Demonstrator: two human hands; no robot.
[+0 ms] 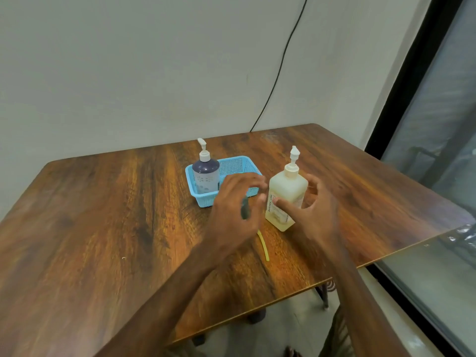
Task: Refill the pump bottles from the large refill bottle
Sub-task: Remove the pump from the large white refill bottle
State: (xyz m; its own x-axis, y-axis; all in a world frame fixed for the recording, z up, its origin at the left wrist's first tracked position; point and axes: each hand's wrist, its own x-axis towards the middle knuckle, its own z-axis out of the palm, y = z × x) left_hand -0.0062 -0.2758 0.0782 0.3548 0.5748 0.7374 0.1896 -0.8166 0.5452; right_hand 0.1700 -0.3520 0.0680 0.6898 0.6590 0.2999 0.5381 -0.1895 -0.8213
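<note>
Closest in, a thin yellow tube (264,245) is being seen on the wooden table (103,215), its far end being hidden by the left hand (235,204). That hand is being held just over the table with the fingers curled, and a small dark thing (244,208) is being gripped in it. It's too blurry to tell what it is, tbh.

Right beside it, the right hand (318,212) is being held wide open, fingers spread round the pale pump bottle (286,194). The thumb is being laid against the label side. The other fingers are being kept behind the bottle, and whether they're touching it can't be told.

That bottle is standing upright on the table, being filled nearly to the shoulder with cloudy yellowish liquid, white pump on top.

Further back and to the left, the dark pump bottle (206,176) is being kept upright in the left end of a light blue basket (238,166). Its top half is looking dark purple and its lower half is being covered by a pale spotted label, so the fill level can't be told.

Behind it all, a black cable (280,68) is hanging down the wall.
</note>
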